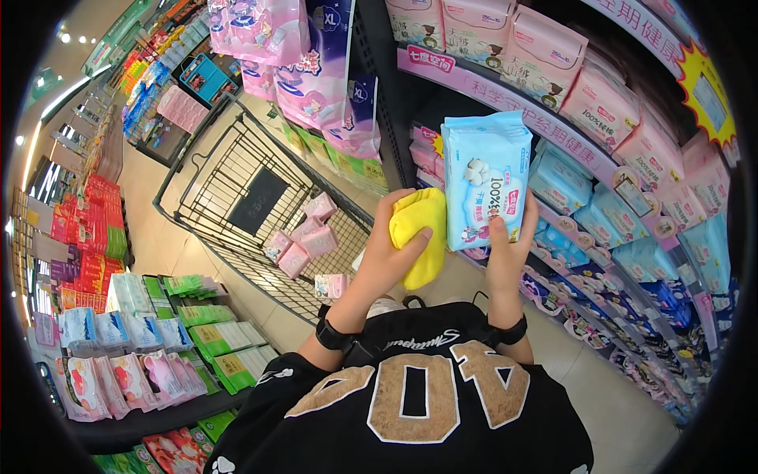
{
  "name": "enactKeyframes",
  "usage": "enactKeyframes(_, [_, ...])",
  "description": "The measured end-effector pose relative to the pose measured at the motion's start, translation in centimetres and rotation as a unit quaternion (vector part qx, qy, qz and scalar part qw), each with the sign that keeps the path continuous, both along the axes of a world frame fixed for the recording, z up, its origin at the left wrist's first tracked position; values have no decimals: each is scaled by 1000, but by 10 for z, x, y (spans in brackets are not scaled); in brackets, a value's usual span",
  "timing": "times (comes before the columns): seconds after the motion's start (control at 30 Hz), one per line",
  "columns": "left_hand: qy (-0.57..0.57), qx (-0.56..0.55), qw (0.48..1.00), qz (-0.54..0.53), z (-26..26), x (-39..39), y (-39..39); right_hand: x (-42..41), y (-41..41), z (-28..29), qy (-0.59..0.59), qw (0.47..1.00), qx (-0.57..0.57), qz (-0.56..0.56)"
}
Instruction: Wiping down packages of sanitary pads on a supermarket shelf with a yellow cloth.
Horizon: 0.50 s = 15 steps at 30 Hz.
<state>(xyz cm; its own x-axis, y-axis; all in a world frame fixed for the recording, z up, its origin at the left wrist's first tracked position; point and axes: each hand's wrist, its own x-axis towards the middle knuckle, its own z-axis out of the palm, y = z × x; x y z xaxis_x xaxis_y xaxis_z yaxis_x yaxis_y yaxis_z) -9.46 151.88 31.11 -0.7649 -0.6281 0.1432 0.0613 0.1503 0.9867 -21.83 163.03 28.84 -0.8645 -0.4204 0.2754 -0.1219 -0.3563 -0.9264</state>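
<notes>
My left hand (395, 237) is closed around a folded yellow cloth (427, 255). Beside it, my right hand (510, 246) grips the lower end of a light blue soft pack of sanitary pads (482, 166), thumb across its front. The pack stands upright, its printed face with a cotton boll picture turned towards me. The cloth's edge comes close to the pack's left side; I cannot tell whether they touch. Below and left of my hands is a wire shopping cart (249, 157) with several small pink packs (318, 242) lying in its basket.
Curved shelves to the right hold pink pad packs (545, 53) and blue pad packs (559, 178). Large pink-purple bags (314, 77) hang beyond the cart. On the left, a low shelf carries pink packs (127, 379) and green packs (228, 338). Tiled floor (568, 379) runs between.
</notes>
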Motion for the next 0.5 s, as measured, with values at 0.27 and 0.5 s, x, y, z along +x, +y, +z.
enactKeyframes(0.27, [105,122,982,95,-5,9,-9,-5,7,-24,-5,973,71,218])
enactKeyframes(0.5, [29,11,994,109,10,19,-9,6,-4,-4,-146,957,53,246])
